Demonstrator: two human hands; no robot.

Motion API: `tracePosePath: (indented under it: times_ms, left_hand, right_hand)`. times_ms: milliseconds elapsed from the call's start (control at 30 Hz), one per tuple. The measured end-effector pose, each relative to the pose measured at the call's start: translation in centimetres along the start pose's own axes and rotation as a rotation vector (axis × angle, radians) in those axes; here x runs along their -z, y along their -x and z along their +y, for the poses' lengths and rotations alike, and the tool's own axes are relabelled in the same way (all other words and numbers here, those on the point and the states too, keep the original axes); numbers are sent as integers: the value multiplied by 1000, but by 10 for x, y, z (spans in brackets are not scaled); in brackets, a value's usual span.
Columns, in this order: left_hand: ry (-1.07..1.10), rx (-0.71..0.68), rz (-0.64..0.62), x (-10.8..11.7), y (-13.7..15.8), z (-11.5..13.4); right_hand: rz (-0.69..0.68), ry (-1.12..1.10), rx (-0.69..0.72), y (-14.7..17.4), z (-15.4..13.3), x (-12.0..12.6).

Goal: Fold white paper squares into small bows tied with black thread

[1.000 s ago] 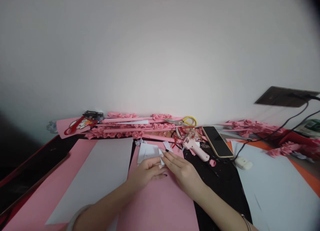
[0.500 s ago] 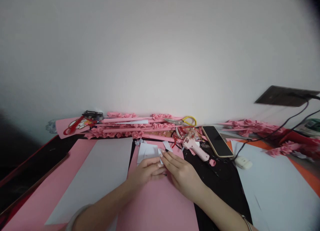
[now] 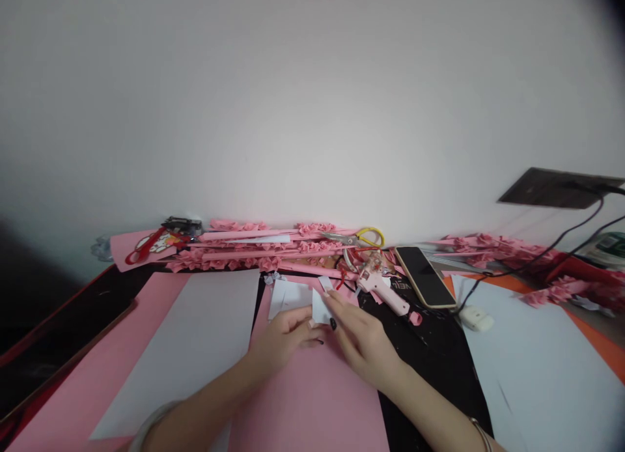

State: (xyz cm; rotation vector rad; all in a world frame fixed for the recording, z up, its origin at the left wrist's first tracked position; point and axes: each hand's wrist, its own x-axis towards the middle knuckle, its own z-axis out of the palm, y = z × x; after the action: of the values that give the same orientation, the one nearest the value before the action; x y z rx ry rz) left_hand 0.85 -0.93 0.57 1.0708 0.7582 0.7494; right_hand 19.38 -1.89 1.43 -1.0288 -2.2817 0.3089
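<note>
Wall fills the upper frame. Below it, at bottom centre, a pink sheet runs away from me, my wrists coming in over it from the lower left and lower right.

Right hand, right of centre: fingers stretched toward upper left, lying along the right side of the small white paper. Upper fingertips overlap its edge; a dark-nailed fingertip sits near its lower right corner. Whether these fingers pinch it or merely rest against it, I can't make out.

Left hand, left of centre: thumb and forefinger brought together at the paper's lower left edge, apparently gripping it; the exact contact is partly hidden. Remaining fingers curl beneath, toward the right hand.

White pieces lie just beyond the left fingers, a little up and left in the frame.

Small white paper, between the hands at lower centre: visible part is longer up-and-down the frame than across, so I judge its long axis points roughly toward the wall. It lies up and right of my left fingertips, directly left of my right ones. Neither hand is clearly nearer: both appear in contact, on opposite sides.
</note>
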Motion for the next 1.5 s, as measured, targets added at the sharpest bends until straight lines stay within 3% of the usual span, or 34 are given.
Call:
tracePosePath:
  times_ms: [100, 200, 367, 700, 967, 1500]
  left_hand:
    - [-55, -1, -11, -3, 2, 4]
    - [-102, 8, -16, -4, 4, 2]
    - [-87, 23, -48, -2, 4, -11]
    - [-61, 45, -113, -1, 5, -5]
    - [-6, 100, -71, 0, 5, 0]
    - [-102, 95, -82, -1, 3, -8]
  right_hand:
    - [142, -123, -172, -1, 6, 1]
    - [36, -288, -311, -5, 8, -1]
    - [-113, -543, -417, -9, 6, -6]
    - [-261, -742, -476, -8, 14, -2]
    - [-198, -795, -502, -6, 18, -4]
    - [-261, -896, -539, -6, 11, -8]
